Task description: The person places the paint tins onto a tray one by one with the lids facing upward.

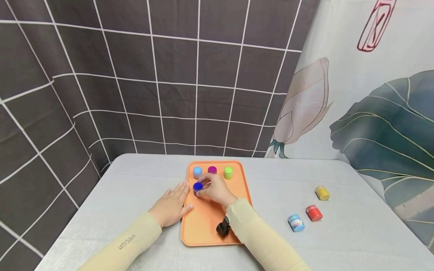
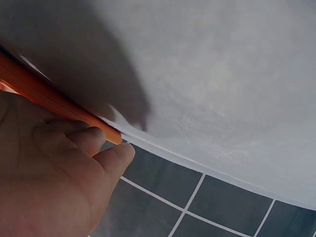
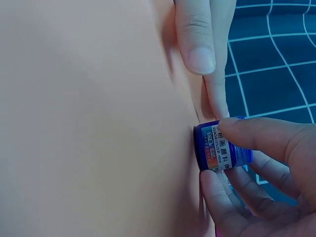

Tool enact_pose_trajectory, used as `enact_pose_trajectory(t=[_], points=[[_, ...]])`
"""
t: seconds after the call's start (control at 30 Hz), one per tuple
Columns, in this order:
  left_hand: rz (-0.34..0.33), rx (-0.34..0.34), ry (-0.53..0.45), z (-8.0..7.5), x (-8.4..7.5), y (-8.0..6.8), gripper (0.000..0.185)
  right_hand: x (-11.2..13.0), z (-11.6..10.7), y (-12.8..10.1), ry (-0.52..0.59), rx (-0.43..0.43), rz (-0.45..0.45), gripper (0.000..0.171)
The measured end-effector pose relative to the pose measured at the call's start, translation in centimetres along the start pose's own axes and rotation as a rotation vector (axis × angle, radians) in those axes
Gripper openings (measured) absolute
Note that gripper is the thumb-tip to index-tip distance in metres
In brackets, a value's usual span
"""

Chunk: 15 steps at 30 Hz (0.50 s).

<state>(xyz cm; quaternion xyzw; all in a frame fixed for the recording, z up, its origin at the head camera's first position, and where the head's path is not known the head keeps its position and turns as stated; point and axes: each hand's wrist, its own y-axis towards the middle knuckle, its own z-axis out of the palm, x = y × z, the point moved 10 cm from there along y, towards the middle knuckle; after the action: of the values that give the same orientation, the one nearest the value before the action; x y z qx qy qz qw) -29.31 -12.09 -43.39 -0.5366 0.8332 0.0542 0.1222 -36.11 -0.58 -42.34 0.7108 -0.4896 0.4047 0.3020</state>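
On the grey tabletop (image 1: 135,195) lies an orange tray (image 1: 207,226), and the right hand (image 1: 215,191) pinches a dark blue paint pot (image 1: 198,187) between thumb and curled fingers, the pot's base resting on the tray floor. The right wrist view shows this closely: the pot (image 3: 223,151) stands against the tray's surface (image 3: 98,123), its printed label facing the camera, the thumb over its top side and fingers (image 3: 222,202) wrapped beneath. From the tray's middle, the pot sits at about 11 o'clock, just in front of a row of three pots along the far edge: a light blue pot (image 1: 197,172) at 11 o'clock, a purple pot (image 1: 212,169) at 12 o'clock and a lime green pot (image 1: 228,172) at 1 o'clock. The left hand (image 1: 171,205) lies flat on the tabletop, fingers straight and together, holding nothing, its thumb side touching the tray's left rim; the left wrist view shows the fingertips (image 2: 116,153) right at the orange rim (image 2: 49,96). A small black object (image 1: 223,228) rests on the tray near its front edge, beside the right sleeve (image 1: 257,237). Well apart from the tray, at 3 o'clock on the tabletop, three more pots lie on their sides: a yellow pot (image 1: 322,193), a red pot (image 1: 314,213) and a pale blue pot (image 1: 296,223).
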Motion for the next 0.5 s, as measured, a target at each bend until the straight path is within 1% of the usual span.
enact_pose_trajectory(t=[0.1, 0.3, 0.5], points=[[0.002, -0.001, -0.004, -0.02, 0.05, 0.07, 0.072, 0.06, -0.01, 0.01, 0.002, 0.001, -0.011, 0.035], [0.006, -0.007, -0.002, 0.03, 0.12, 0.17, 0.072, 0.03, 0.01, -0.01, -0.010, -0.006, 0.001, 0.034], [0.009, -0.004, 0.018, 0.17, 0.12, 0.27, 0.073, 0.01, 0.03, -0.16, -0.001, -0.002, -0.003, 0.036]])
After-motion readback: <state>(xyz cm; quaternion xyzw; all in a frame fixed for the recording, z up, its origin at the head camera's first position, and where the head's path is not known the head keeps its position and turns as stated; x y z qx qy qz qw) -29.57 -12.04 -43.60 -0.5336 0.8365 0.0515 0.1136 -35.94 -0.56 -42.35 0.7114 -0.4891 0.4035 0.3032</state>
